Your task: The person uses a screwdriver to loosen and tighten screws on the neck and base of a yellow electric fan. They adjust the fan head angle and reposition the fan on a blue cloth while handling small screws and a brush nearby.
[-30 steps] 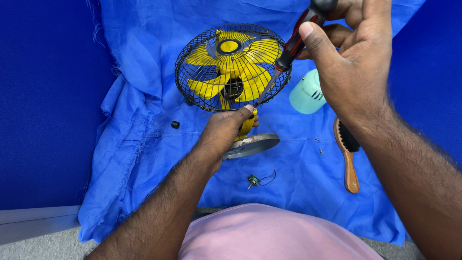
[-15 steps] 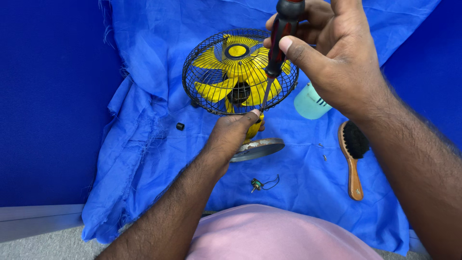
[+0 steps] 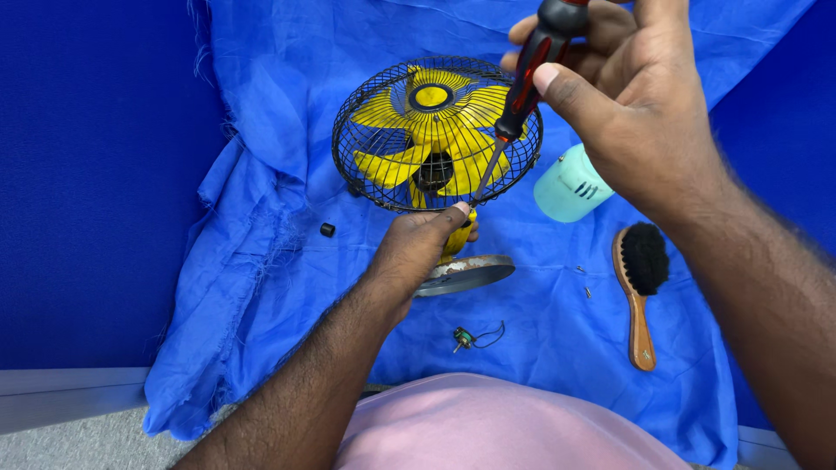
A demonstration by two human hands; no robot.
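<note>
A small black cap [image 3: 327, 230] lies near the left edge of the rumpled blue cloth [image 3: 261, 287]. Beside it the left hand [image 3: 418, 248] grips the yellow neck of the table fan [image 3: 435, 135], fingers clenched around it and hiding most of the stem; only part of the round metal base [image 3: 466, 274] shows beneath. A small green part with a wire [image 3: 466, 338] lies near the cloth's near edge. The right hand [image 3: 636, 113] grasps the red-and-black screwdriver [image 3: 527, 87], its handle top cut off by the frame, its tip lost against the fan's wire cage. A pale green container [image 3: 566, 184], partly hidden, and a wooden brush [image 3: 640, 278] lie towards the right edge.
</note>
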